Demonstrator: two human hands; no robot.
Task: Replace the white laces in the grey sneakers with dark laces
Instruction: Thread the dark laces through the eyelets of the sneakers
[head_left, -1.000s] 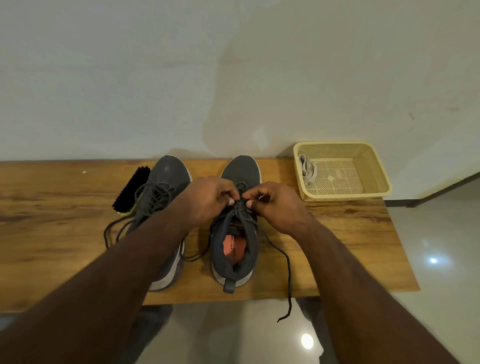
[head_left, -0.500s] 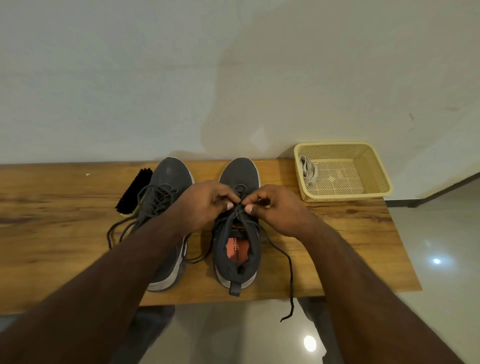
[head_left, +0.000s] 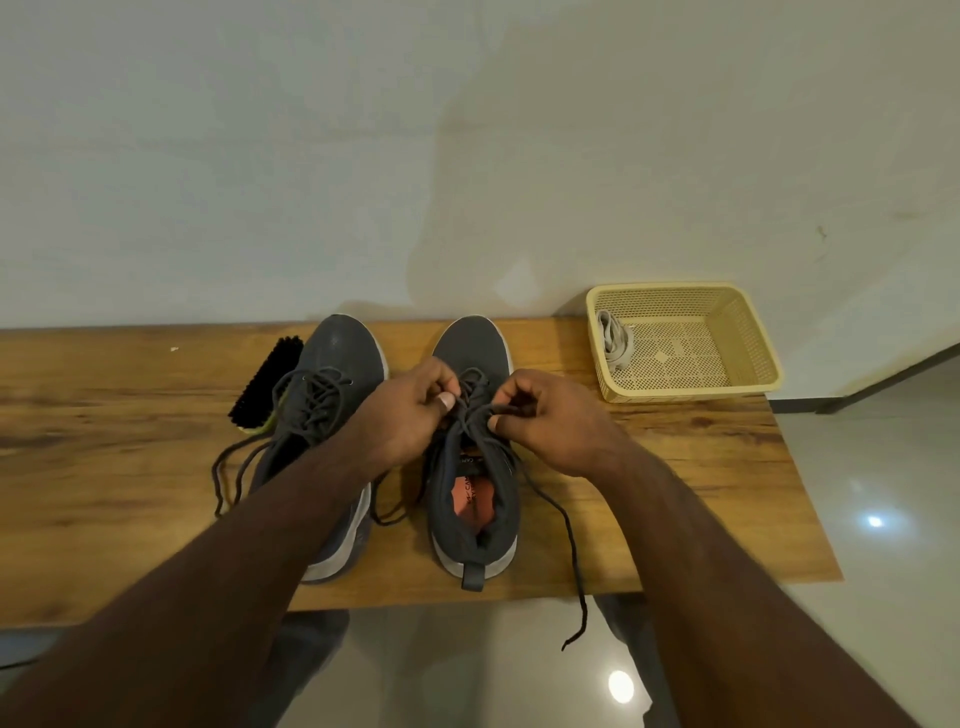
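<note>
The dark lace (head_left: 550, 499) of the right-hand grey sneaker (head_left: 475, 467) is being pinched at the top eyelets by both hands, above the shoe's tongue. One strand is being held between the curled thumb and fingers of the left hand (head_left: 402, 421), whose pale thumbnail is being turned toward the camera; the other strand is being gripped by the curled fingertips of the right hand (head_left: 553, 423), just beside the left hand's fingers. From the right hand, the loose end of that lace is being trailed down along the sneaker's right side, over the near edge of the wooden table (head_left: 104, 467), where its frayed tip is being left hanging. The sneaker is being kept upright near the middle of the table, toe pointing to the far wall, with its orange insole (head_left: 475, 501) being shown through the open collar. Just to its left, the second grey sneaker (head_left: 332, 379) is being partly covered by the left forearm; it is already threaded with a dark lace, whose ends are being left loose on the table at its left. A black brush (head_left: 267, 382) is being rested against that sneaker's far left side. At the far right, white laces (head_left: 615, 343) are being held bundled in the left corner of a yellow basket (head_left: 748, 338).
</note>
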